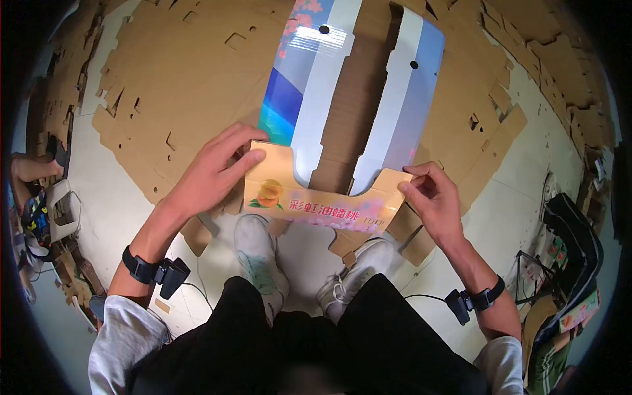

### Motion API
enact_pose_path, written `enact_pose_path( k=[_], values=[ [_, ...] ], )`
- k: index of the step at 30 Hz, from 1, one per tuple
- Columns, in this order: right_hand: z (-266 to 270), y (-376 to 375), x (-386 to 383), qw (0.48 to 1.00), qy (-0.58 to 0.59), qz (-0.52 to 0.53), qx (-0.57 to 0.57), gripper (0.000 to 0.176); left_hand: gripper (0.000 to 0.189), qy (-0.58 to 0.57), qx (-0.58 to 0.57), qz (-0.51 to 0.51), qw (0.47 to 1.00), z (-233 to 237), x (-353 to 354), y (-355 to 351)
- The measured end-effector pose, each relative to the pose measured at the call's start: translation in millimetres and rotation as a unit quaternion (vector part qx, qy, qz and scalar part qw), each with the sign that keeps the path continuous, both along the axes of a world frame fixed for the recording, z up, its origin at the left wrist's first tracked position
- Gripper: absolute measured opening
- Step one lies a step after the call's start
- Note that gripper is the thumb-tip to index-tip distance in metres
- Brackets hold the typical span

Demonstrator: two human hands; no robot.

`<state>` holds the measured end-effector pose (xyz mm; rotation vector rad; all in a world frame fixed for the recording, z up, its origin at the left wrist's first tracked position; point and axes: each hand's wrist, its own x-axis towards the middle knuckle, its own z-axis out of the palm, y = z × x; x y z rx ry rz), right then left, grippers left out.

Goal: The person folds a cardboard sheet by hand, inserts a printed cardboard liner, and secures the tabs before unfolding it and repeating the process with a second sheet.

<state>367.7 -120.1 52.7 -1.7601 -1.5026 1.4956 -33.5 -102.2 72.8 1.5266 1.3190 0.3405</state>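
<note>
A printed cardboard fruit box (pixel 329 204) is between my hands, its near end panel orange-yellow with a peach picture and red lettering. Blue and white side flaps with round holes stretch away from me, and a brown gap shows between them. My left hand (pixel 220 161) pinches the near left corner, thumb on the panel's face and fingers behind. On the near right corner, my right hand (pixel 434 201) grips with thumb and fingers. Some fingertips of both hands are hidden behind the cardboard. Each wrist wears a black strap with a small device.
Large flat brown cardboard sheets (pixel 178 72) cover the floor beyond the box. My shoes (pixel 257 247) stand on pale tiles just below it. At the left edge another person's limb (pixel 36 168) shows beside a pale stool (pixel 64 210). A black padded chair-like object (pixel 582 243) is at right.
</note>
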Motion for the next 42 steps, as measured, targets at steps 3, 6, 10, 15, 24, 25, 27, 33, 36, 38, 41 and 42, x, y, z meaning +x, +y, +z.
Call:
enact_pose_path(
  k=[3, 6, 10, 15, 24, 25, 27, 33, 36, 38, 41, 42],
  values=[
    [-7, 2, -1, 1.0, 0.029, 0.001, -0.009, 0.022, 0.026, -0.036, -0.05, 0.043, 0.997, -15, -1, -7],
    [-15, 5, -2, 0.997, 0.056, -0.007, -0.044, 0.024, 0.025, -0.064, -0.09, 0.062, 0.992, -24, -4, -8],
    [-20, 7, -3, 0.999, 0.047, 0.011, -0.02, 0.027, 0.023, -0.061, -0.115, 0.072, 0.989, -26, -2, -4],
    [-6, 17, -5, 0.987, -0.068, 0.112, 0.094, 0.035, 0.024, -0.088, -0.066, 0.09, 0.99, -33, 0, -9],
    [14, 46, -39, 0.812, -0.21, 0.412, 0.356, 0.038, 0.02, -0.085, -0.122, 0.085, 0.985, -22, 9, -5],
    [7, 45, -46, 0.799, -0.211, 0.421, 0.374, 0.037, 0.02, -0.072, -0.117, 0.091, 0.986, -24, 10, -6],
    [-5, 46, -53, 0.784, -0.209, 0.433, 0.392, 0.029, 0.019, -0.08, -0.095, 0.11, 0.986, -24, 16, -11],
    [-21, 60, -65, 0.771, -0.183, 0.46, 0.4, 0.028, 0.034, -0.022, -0.014, 0.131, 0.991, -20, 22, -13],
    [-24, 60, -74, 0.776, -0.171, 0.45, 0.409, 0.037, 0.05, 0.258, 0.257, -0.047, 0.93, -12, 33, -9],
    [-24, 65, -79, 0.757, -0.173, 0.487, 0.4, 0.044, 0.055, 0.336, 0.377, -0.139, 0.852, -6, 41, -1],
    [-32, 61, -83, 0.75, -0.179, 0.467, 0.433, 0.042, 0.054, 0.22, 0.395, -0.204, 0.868, -6, 61, 23],
    [-28, 61, -82, 0.747, -0.181, 0.477, 0.426, 0.04, 0.053, 0.186, 0.39, -0.241, 0.869, -14, 68, 29]
  ],
)
